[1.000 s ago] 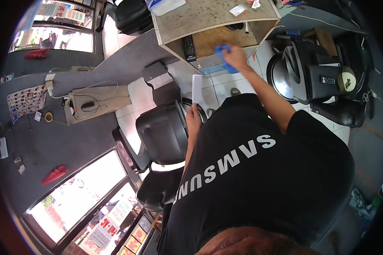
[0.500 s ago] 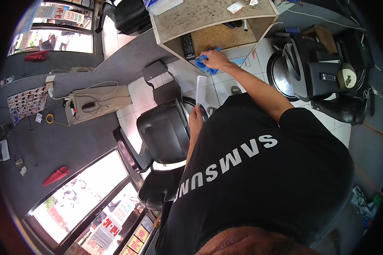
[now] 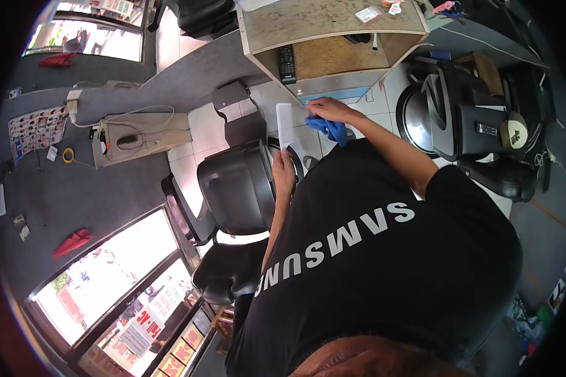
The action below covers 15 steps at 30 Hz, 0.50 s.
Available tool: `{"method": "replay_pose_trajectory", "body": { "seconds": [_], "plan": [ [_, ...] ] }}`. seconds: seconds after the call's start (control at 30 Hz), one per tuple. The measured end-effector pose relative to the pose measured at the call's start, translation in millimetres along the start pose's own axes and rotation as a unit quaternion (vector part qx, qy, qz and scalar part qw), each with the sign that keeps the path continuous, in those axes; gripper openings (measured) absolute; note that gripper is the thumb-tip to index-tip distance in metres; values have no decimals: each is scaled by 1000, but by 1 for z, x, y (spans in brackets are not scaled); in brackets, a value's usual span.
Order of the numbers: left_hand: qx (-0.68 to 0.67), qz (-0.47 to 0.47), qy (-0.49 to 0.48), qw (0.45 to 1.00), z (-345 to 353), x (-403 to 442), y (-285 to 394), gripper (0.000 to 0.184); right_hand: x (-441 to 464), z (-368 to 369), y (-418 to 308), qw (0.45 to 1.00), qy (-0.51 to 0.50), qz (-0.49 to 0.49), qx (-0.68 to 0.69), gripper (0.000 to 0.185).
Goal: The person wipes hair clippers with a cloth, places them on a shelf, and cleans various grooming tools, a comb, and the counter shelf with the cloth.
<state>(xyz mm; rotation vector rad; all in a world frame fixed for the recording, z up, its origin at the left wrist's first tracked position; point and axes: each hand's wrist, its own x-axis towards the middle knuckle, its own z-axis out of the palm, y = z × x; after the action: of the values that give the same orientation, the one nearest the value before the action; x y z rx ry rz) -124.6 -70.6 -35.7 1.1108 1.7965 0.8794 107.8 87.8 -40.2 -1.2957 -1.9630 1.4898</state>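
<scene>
In the head view, my left hand (image 3: 283, 164) is closed on the lower end of a long, flat white rectangular object (image 3: 285, 122). I cannot make out its exact kind. The piece is held up, pointing away from me. To its right, my right hand (image 3: 331, 109) grips a crumpled blue cloth (image 3: 329, 127), which hangs below the fingers. A wooden cabinet (image 3: 339, 60) with an open shelf and a blue-and-white front stands just beyond both hands. A black remote control (image 3: 287, 64) lies at the left end of that shelf.
A black salon chair (image 3: 236, 188) is close on my left. Another black chair (image 3: 446, 113) with a round metal base stands to the right, carrying a remote and a cap (image 3: 514, 132). A grey counter (image 3: 38, 176) with cables and a red cloth (image 3: 73, 244) runs along the left.
My right hand has drawn back from the cabinet's shelf edge toward me, bringing the blue cloth along. The white object has moved slightly left and shows more of its broad face.
</scene>
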Motion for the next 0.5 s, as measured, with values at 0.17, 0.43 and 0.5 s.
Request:
{"method": "replay_pose_trajectory", "body": {
  "seconds": [0.17,0.43,0.5],
  "plan": [
    [-47,-35,-57,997,0,8,45,58,-26,10,-37,987,-1,61,146,50],
    [85,25,-81,993,-2,11,55,66,-51,-32,-70,984,129,29,122,44],
    [158,-6,-53,986,-5,22,11,59,-60,-51,-66,955,200,76,204,44]
  ]
}}
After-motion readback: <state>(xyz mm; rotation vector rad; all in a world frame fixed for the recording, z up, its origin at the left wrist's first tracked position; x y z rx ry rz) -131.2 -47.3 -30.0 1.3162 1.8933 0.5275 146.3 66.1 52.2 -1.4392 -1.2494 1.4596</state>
